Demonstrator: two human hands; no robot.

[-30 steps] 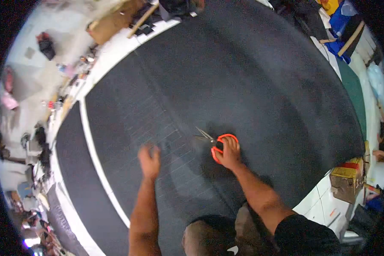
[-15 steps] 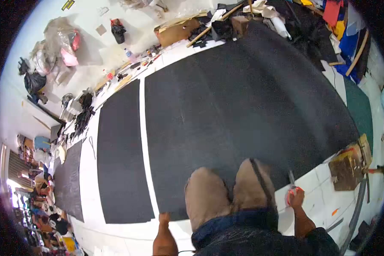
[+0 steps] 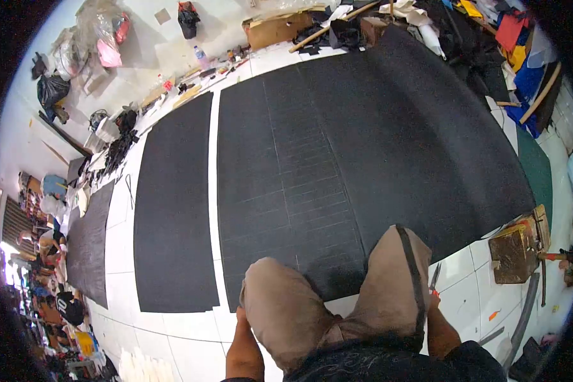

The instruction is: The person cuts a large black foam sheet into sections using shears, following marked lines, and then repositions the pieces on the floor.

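A large black sheet [image 3: 286, 159] lies on the white tiled floor, with thin pale lines marked across its middle. Beside it, past a narrow strip of floor, lies a narrower black sheet [image 3: 175, 210]. My left hand [image 3: 240, 313] is low beside my left knee, near the big sheet's front edge; its fingers are mostly hidden by the leg. To the right, my right hand [image 3: 434, 302] is closed round the red handles of scissors [image 3: 435, 277], whose blades point up and away from me, beside my right knee.
A worn wooden block [image 3: 514, 253] stands at the right, near a grey tube [image 3: 523, 318]. Cloth scraps and sticks are heaped at the upper right. Bags hang on the left wall. A smaller dark sheet [image 3: 90, 245] and people are farther left.
My knees have spread apart, and the view has shifted. My left hand now sits closer against my left leg. The right hand, still with the scissors, is partly hidden behind my right leg.
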